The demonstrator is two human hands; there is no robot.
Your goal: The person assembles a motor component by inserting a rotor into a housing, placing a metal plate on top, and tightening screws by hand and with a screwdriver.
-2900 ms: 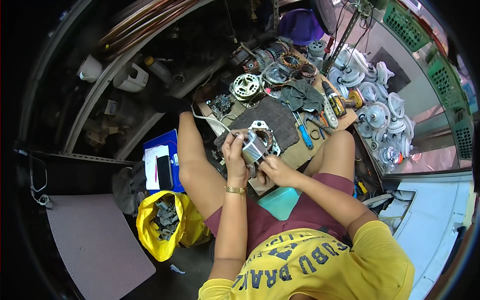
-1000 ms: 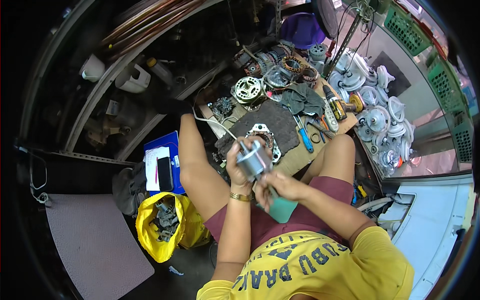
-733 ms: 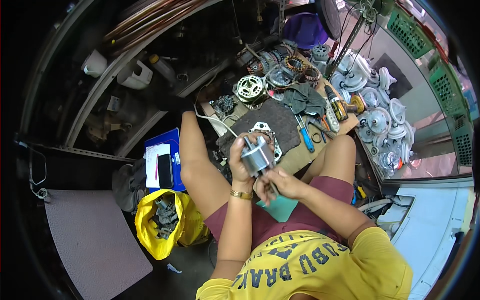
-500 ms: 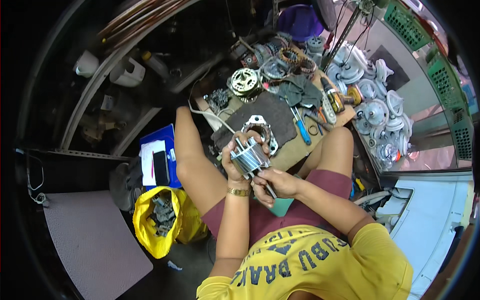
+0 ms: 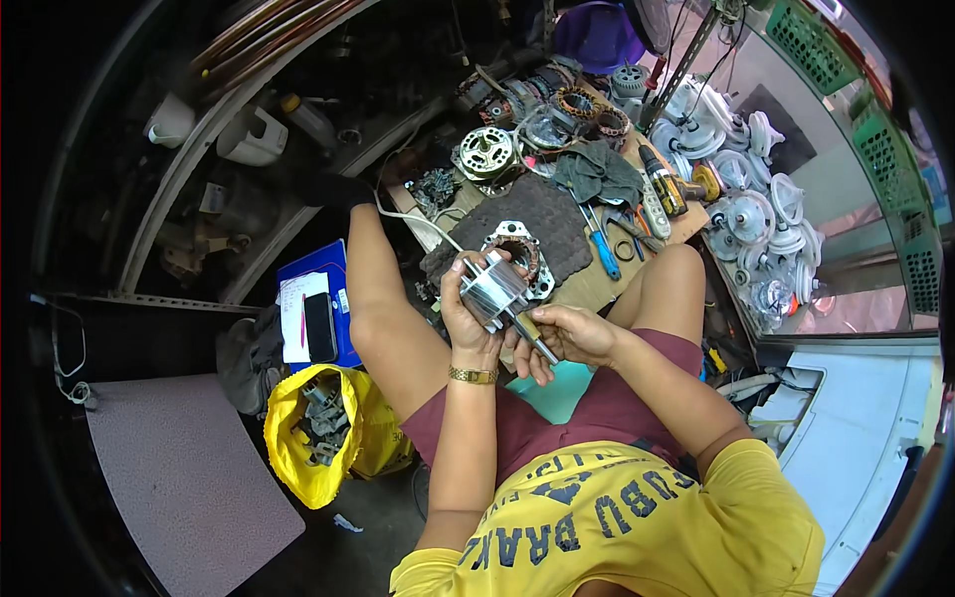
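A motor rotor (image 5: 494, 289), a silvery cylinder with a long shaft, is tilted above my lap. My left hand (image 5: 464, 320) is closed round the cylinder and carries it. The shaft (image 5: 538, 340) points down toward my right hand (image 5: 577, 338) and has a brass-coloured section near the cylinder. My right hand's fingers are loosely apart, some behind the shaft, with the thumb beside the brass-coloured part. Just beyond the rotor, a motor housing (image 5: 516, 236) with copper windings lies on a dark mat (image 5: 557, 219).
Further back on the board are a round metal motor cover (image 5: 487, 152), copper-wound stators (image 5: 577, 101) and a grey cloth (image 5: 600, 173). To the right lie a blue-handled screwdriver (image 5: 603, 254) and a power drill (image 5: 661, 181). A yellow bag (image 5: 289, 478) of parts stands at left.
My right hand has loosened from the shaft and moved slightly right, showing more of the shaft and its brass-coloured part. The rotor stays in my left hand, shifted slightly.
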